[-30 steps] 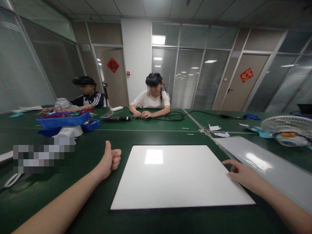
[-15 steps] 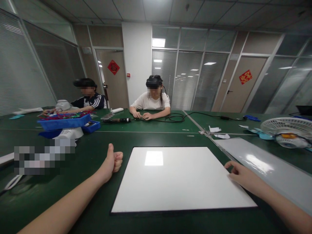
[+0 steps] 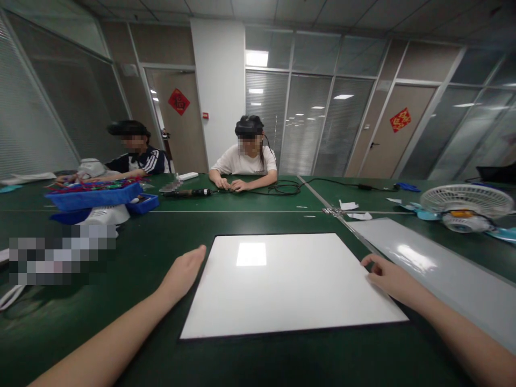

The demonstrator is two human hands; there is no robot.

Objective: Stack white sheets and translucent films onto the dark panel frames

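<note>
So the left hand is right beside the left edge of a black-rimmed whiteboard, back of the hand up, thumb side toward the rim. Most of its fingers are hidden, so can't tell if it's open, closed or holding anything. The right hand is over at the opposite edge, fingers loosely bent, with a gap between thumb and forefinger and nothing visible in it; the thumb overlaps the rim, though whether it's really touching I can't say.

The board lies flat on the green tabletop between the two hands, a ceiling light reflected near its far left corner. Just to the right, partly behind the right forearm, there's a second glossy board, then a white fan past that. Some paper scraps sit near that board's far end.

Off to the left is a blue tray piled with tangled red wires. Across the table, someone in a white shirt and a headset sits with both hands on the table near a coiled black cable.
</note>
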